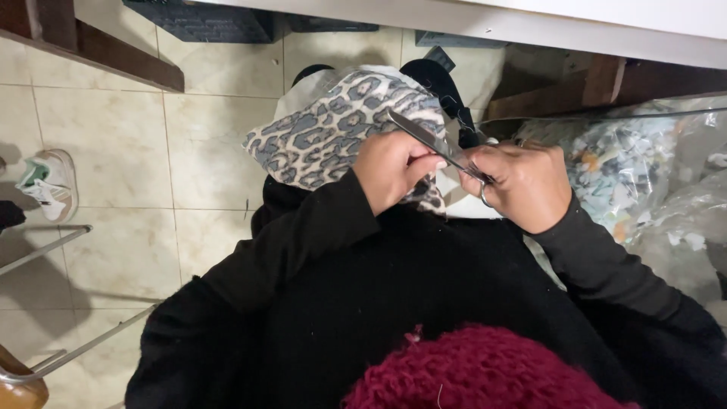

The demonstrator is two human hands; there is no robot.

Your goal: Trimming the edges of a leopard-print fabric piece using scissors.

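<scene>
Nearest, a fuzzy red knit (485,371) is lying on the black lap. Just beyond it, the left hand (390,170) is pinching the leopard-print fabric (333,129), fingers clamped on its edge. Right hand (522,185) is closed around slim metal scissors (435,144), blades crossing the fabric. Keep fabric taut, snip w/ short strokes. Right of the fabric, crinkly clear bags of scraps (636,167); beyond, beige floor tiles (204,144).
</scene>
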